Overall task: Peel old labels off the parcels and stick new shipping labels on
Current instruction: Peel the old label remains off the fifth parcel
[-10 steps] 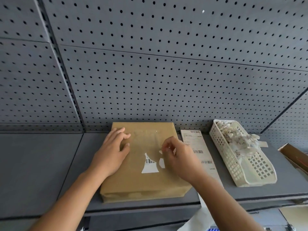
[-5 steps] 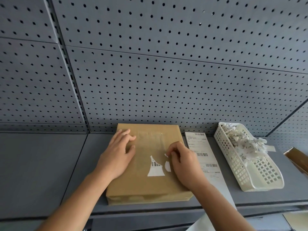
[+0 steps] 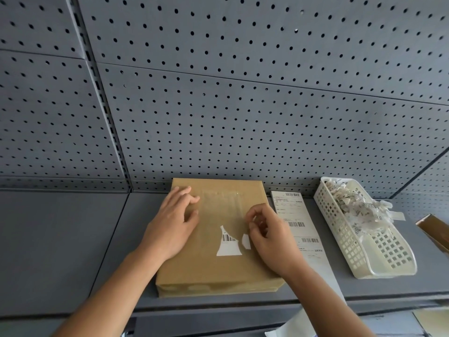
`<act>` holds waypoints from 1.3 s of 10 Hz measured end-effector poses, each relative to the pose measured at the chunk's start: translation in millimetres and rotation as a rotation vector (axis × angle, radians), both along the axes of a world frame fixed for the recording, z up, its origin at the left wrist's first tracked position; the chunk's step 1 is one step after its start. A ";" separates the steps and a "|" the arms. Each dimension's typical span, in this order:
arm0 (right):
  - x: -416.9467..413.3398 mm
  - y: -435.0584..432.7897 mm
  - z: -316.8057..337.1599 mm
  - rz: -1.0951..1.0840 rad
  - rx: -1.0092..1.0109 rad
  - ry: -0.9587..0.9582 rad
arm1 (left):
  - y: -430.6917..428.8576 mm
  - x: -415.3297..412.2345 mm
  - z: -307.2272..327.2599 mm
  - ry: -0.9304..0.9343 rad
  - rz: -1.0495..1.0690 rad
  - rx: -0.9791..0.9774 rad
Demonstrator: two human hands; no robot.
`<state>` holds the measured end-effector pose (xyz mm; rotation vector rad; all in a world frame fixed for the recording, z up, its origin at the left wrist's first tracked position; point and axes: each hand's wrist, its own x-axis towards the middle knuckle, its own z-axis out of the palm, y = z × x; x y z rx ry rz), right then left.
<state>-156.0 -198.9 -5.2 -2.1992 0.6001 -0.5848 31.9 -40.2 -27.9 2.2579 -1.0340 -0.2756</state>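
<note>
Head view: parcel [image 3: 213,268] flat on shelf [image 3: 73,239], left hand [image 3: 172,227] splayed, pressing it down. Right hand [image 3: 272,242] curled beside label scrap [image 3: 246,241] — grip unclear. Scrap looks thin, tear-prone — lift corner, peel low.

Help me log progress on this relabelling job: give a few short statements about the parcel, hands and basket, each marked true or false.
1. The left hand rests on top of the parcel. True.
2. The old label is completely off the parcel. False: two white scraps are stuck on it, and the larger one shows a barcode.
3. A label sheet lies on the shelf between the parcel and the basket. True.
4. The basket is empty. False: it holds a heap of paper bits.
</note>
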 end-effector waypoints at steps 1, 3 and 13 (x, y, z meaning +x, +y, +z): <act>-0.9 0.1 -0.6 0.032 -0.033 -0.009 | 0.2 0.5 -0.5 0.000 -0.003 0.000; -11.1 -2.6 3.4 0.116 -0.025 0.087 | 0.3 0.7 -0.2 0.009 -0.003 -0.005; -13.3 3.1 -9.8 0.133 -0.315 0.064 | -0.5 1.7 -3.1 -0.002 0.000 -0.005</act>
